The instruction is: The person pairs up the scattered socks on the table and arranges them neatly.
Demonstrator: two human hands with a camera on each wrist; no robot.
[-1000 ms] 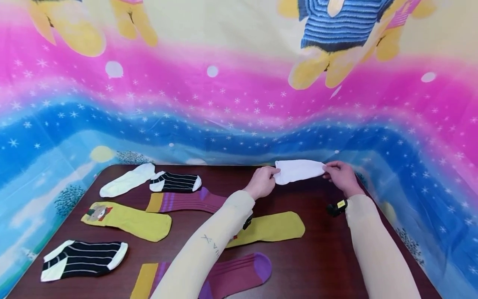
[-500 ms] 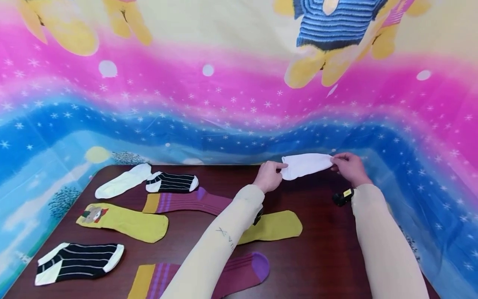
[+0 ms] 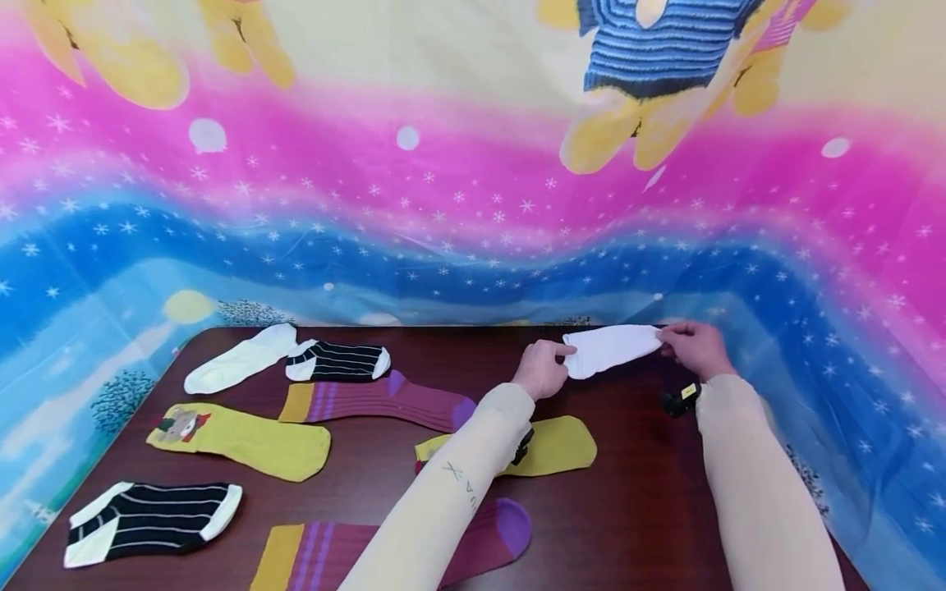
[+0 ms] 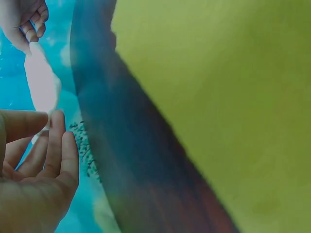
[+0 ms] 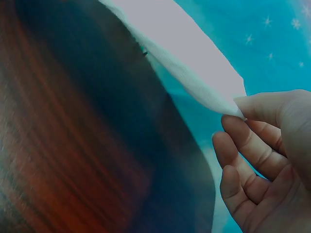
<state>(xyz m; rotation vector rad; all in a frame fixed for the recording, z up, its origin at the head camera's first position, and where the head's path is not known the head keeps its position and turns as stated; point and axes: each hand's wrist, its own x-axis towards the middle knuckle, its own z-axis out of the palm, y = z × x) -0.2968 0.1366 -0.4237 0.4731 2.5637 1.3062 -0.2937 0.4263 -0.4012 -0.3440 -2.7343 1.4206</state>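
Note:
A white sock (image 3: 612, 350) is stretched between both hands near the back right of the table. My left hand (image 3: 542, 369) pinches one end between thumb and index finger. The opposite end is pinched by my right hand (image 3: 696, 348). In the left wrist view the sock (image 4: 41, 82) runs from the left hand (image 4: 41, 170) up to the right hand (image 4: 24, 19). Seen from the right wrist, thumb and fingertips of the right hand (image 5: 265, 150) grip the sock's tip, and the other fingers are loosely bent.
On the dark table (image 3: 636, 509) lie another white sock (image 3: 240, 359), two black striped socks (image 3: 336, 361), two yellow socks (image 3: 244, 439) and two purple socks (image 3: 384, 402). The left forearm partly covers one yellow and one purple sock. A printed curtain (image 3: 473, 205) surrounds the table.
Both hands have shifted a little rightward with the white sock. It rose slightly, then came down toward the table's back edge. The view has also shifted slightly.

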